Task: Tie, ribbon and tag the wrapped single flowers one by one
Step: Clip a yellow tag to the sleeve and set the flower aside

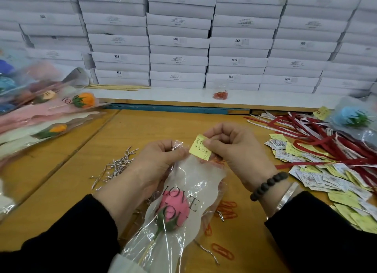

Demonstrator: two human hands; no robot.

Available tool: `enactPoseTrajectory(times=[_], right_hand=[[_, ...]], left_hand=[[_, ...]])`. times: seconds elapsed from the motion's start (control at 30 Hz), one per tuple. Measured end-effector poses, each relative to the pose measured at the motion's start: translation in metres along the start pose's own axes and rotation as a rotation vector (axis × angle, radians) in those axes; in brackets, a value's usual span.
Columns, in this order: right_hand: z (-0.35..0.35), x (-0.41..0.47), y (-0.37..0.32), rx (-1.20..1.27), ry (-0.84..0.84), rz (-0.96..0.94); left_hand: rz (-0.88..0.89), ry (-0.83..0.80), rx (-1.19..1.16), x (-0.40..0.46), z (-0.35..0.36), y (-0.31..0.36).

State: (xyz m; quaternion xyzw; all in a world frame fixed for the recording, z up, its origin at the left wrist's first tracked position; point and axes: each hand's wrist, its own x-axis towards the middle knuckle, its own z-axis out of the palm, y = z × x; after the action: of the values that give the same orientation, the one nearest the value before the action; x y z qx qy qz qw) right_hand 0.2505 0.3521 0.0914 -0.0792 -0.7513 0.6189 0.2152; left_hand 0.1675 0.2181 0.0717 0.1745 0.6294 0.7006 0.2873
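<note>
White boxes [179,40] are stacked behind my worktop [142,126], and over it my left hand [155,162] grips the clear sleeve [191,181] holding a pink flower [173,207], while my right hand [230,148] pinches a yellow tag [199,148] at its top.

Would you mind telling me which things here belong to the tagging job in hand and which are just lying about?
In use:
- wrapped pink flower, gripped at the top by the left hand
- yellow tag, pinched by the right hand
- red ribbons
- silver twist ties
- spare tags

Lying about:
- white boxes
- wooden sticks
- bagged paper clips
</note>
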Motion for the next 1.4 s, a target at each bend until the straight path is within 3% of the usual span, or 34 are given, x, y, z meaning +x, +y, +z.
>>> enactPoseTrajectory(times=[0.47, 0.6, 0.73, 0.83, 1.0, 1.23, 1.4], right_hand=[[0.027, 0.005, 0.01, -0.067, -0.008, 0.025], [0.024, 0.007, 0.011, -0.114, 0.083, 0.004], [0.013, 0.006, 0.0, 0.017, 0.138, -0.05], [0.008, 0.005, -0.005, 0.056, 0.08, -0.086], [0.007, 0.008, 0.001, -0.092, -0.085, -0.064], [0.003, 0.013, 0.011, -0.296, -0.088, -0.093], [0.004, 0.012, 0.01, -0.171, -0.062, -0.022]], left_hand=[[0.021, 0.002, 0.038, 0.001, 0.002, -0.004], [0.012, -0.039, 0.003, -0.001, 0.002, -0.001], [0.009, -0.038, -0.009, -0.001, 0.0, -0.001], [0.007, -0.043, 0.001, -0.001, 0.0, -0.002], [0.015, -0.062, -0.018, 0.0, -0.001, -0.003], [0.011, -0.053, 0.031, 0.0, -0.002, -0.002], [0.037, -0.023, 0.036, 0.0, -0.002, -0.003]])
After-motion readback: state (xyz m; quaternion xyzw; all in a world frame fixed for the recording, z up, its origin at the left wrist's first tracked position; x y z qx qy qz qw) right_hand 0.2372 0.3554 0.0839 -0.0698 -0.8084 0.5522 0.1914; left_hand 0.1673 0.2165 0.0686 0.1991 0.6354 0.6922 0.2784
